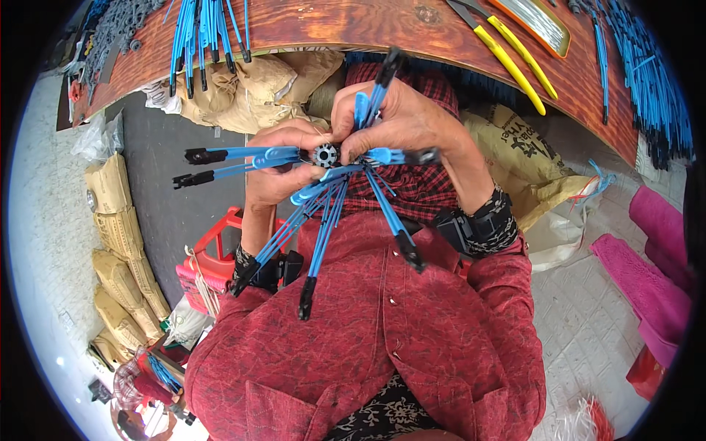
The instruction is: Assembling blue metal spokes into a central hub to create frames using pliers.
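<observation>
In front of my chest I hold an umbrella frame, its blue ribs (320, 246) with black ends fanning out from the centre. A round, toothed dark hub (326, 155) sits in the middle. My left hand (283, 158) has its thumb and fingers closed around the hub's left side, with two ribs sticking out past it to the left. My right hand (401, 121) pinches at the hub's right side. One rib stands up between its fingers, and others spread below and to the right. What exactly its fingertips grip is hidden.
A wooden table (331, 26) runs across the far side. On it lie yellow-handled pliers (511, 62), an orange-rimmed tray (562, 40) of thin metal pieces, blue rib bundles (647, 81) and grey parts (118, 29). Sacks (118, 228), a red stool (213, 250) and magenta cloth (632, 283) surround me. Another person (132, 386) is at lower left.
</observation>
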